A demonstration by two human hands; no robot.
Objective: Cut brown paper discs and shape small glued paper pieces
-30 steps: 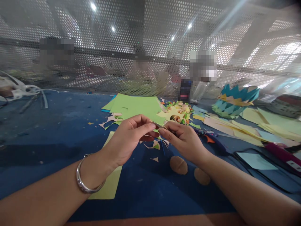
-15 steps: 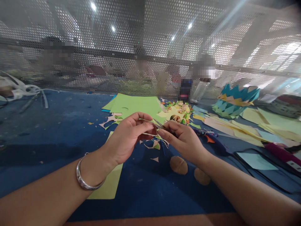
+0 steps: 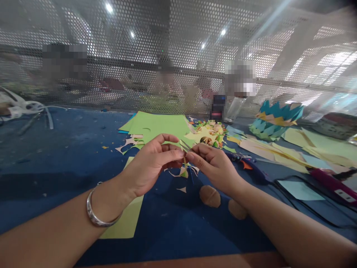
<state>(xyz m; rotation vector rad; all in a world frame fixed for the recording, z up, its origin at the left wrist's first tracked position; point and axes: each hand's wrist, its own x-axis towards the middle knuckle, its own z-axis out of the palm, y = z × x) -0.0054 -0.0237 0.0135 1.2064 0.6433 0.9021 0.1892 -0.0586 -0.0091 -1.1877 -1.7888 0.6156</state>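
My left hand (image 3: pixel 156 160), a silver bangle (image 3: pixel 93 208) at its wrist, pinches a narrow yellowish paper strip (image 3: pixel 184 162) between thumb and fingers. Close against it, my right hand (image 3: pixel 213 162) is closed on a slim metal tool with two thin blades, which looks like small scissors (image 3: pixel 186 145). The fingers hide most of the tool. Its tips lie at the strip by my left fingertips. Below the hands are curved paper offcuts (image 3: pixel 182 172) and a brown paper disc (image 3: pixel 210 196). A second disc (image 3: pixel 237 209) lies partly behind my right wrist.
Green sheets (image 3: pixel 158 124) lie beyond my hands, beside a pile of small folded paper pieces (image 3: pixel 214 132). A glue gun (image 3: pixel 251 165) with its black cable, a purple tool (image 3: pixel 331 182), paper strips and a zigzag teal paper ring (image 3: pixel 279 115) occupy the right. Perforated metal rises behind.
The view has shifted slightly. The blades have turned a little by my left fingertips, and the yellowish strip now shows more clearly, hanging below them. Both hands keep their grips.
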